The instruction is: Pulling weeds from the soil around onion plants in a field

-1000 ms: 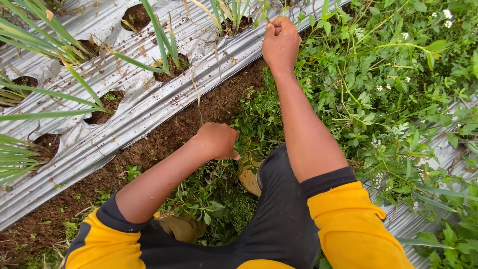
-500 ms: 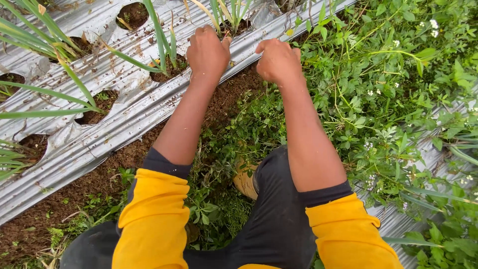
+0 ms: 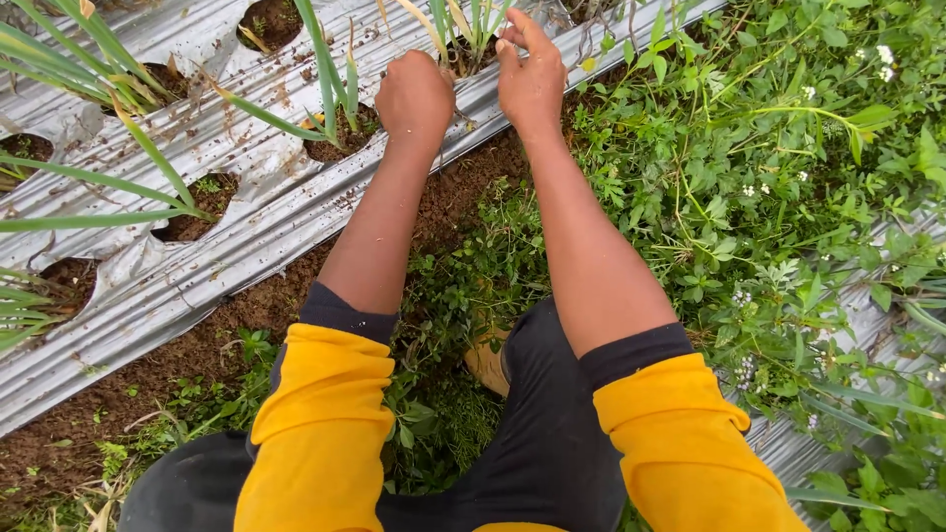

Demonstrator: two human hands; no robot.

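Both my arms reach forward to a planting hole (image 3: 461,54) in the silver plastic mulch (image 3: 246,212). Green onion-like stalks (image 3: 471,22) rise out of that hole. My left hand (image 3: 414,94) is a closed fist on the hole's near edge, and whatever is inside it is hidden. My right hand (image 3: 530,74) is just right of the hole, with thumb and fingers pinched against the base of the stalks. My sleeves are yellow with dark cuffs.
More holes with long green leaves (image 3: 335,89) dot the mulch to the left. A strip of bare brown soil (image 3: 187,355) runs along the bed's edge. Dense weeds with small white flowers (image 3: 778,187) fill the right side. A tan shoe (image 3: 488,360) shows between my knees.
My left hand rose from the soil near my knee up to the planting hole beside my right hand. My right hand shifted left to the same hole.
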